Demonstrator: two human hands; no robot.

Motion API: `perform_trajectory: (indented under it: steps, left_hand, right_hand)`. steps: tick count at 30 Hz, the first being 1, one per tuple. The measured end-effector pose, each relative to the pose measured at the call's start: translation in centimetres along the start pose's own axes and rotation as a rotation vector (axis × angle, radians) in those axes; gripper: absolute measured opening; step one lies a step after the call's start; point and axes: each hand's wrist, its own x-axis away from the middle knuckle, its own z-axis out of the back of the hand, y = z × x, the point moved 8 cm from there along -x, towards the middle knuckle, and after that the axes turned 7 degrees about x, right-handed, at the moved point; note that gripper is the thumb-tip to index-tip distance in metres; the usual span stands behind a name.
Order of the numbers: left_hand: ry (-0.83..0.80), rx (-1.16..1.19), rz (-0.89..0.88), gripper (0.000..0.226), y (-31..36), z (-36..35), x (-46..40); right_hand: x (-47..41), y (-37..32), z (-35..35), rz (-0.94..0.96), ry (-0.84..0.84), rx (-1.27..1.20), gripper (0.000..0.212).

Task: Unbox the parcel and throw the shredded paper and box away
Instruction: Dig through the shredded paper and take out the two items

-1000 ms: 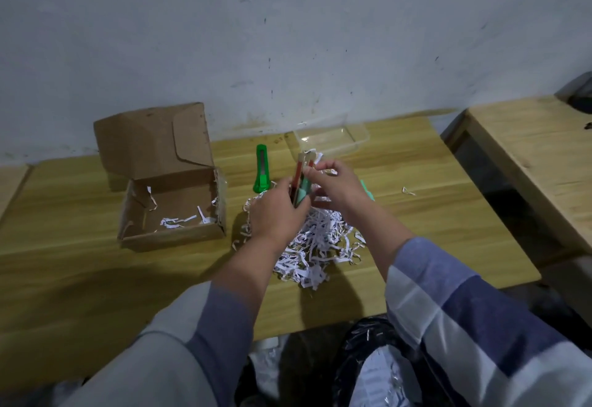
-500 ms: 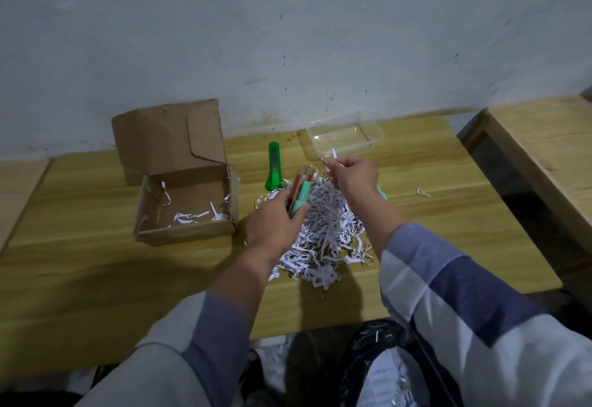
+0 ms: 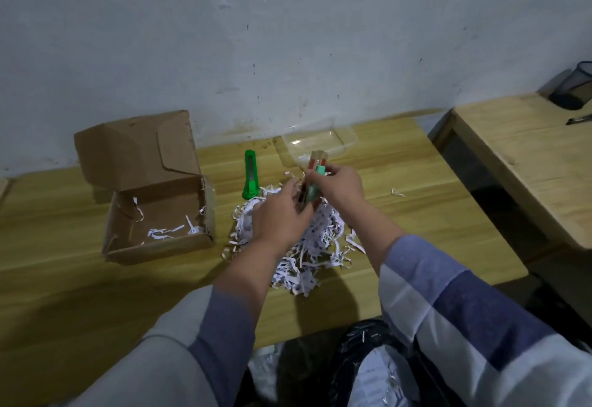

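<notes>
An open cardboard box [image 3: 160, 214] sits at the left of the wooden table, lid up, with a few paper strips inside. A heap of white shredded paper [image 3: 307, 246] lies in the middle of the table. Above the heap my left hand [image 3: 282, 217] and my right hand [image 3: 339, 187] both grip a small bundle of stick-shaped items [image 3: 315, 179], red, brown and teal. The bundle's lower end is hidden between my fingers.
A green utility knife [image 3: 250, 179] lies behind the heap. A clear plastic tray [image 3: 320, 142] stands by the wall. A stray strip [image 3: 397, 193] lies at the right. A black bin bag [image 3: 362, 368] with paper sits under the table edge. A second table [image 3: 528, 156] stands at the right.
My right hand left the bundle for the shredded paper, then came back and closed on the bundle's upper end. The left hand kept holding the bundle throughout.
</notes>
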Motion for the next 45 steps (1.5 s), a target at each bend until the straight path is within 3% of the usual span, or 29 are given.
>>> perform_trajectory:
  steps: [6,10,15,20,25,30,39,45]
  left_hand:
    - [-0.226,-0.233,-0.109,0.061,1.1,-5.1,-0.5]
    - [-0.317,-0.33,-0.1,0.063,0.1,-7.4,-0.7]
    - [-0.227,-0.299,-0.136,0.055,-0.7,-7.5,-0.8]
    - [-0.009,-0.26,-0.182,0.039,0.7,-5.2,-2.5]
    - [-0.203,-0.312,-0.124,0.053,0.0,-7.3,-4.6]
    - [-0.31,-0.361,-0.064,0.056,-1.3,-8.3,-3.8]
    - [-0.303,-0.376,-0.22,0.05,-1.0,-6.4,1.6]
    - [-0.213,-0.348,-0.32,0.064,-2.5,-3.1,4.4]
  right_hand:
    - [-3.5,4.0,6.8,-0.065,0.101,0.393,0.042]
    - [-5.5,7.0,7.1,-0.102,0.061,0.56,0.041]
    - [-7.2,8.9,5.3,-0.083,0.035,0.594,0.039]
    - [-8.0,9.4,7.7,-0.054,0.194,0.607,0.034]
    - [-7.5,11.4,7.9,0.058,0.091,0.774,0.038]
    - [-4.5,12.5,7.7,0.108,0.13,0.763,0.036]
    - [3.3,14.5,4.8,0.018,0.133,0.613,0.053]
    - [8.3,11.6,-0.1,0.109,0.117,0.541,0.039]
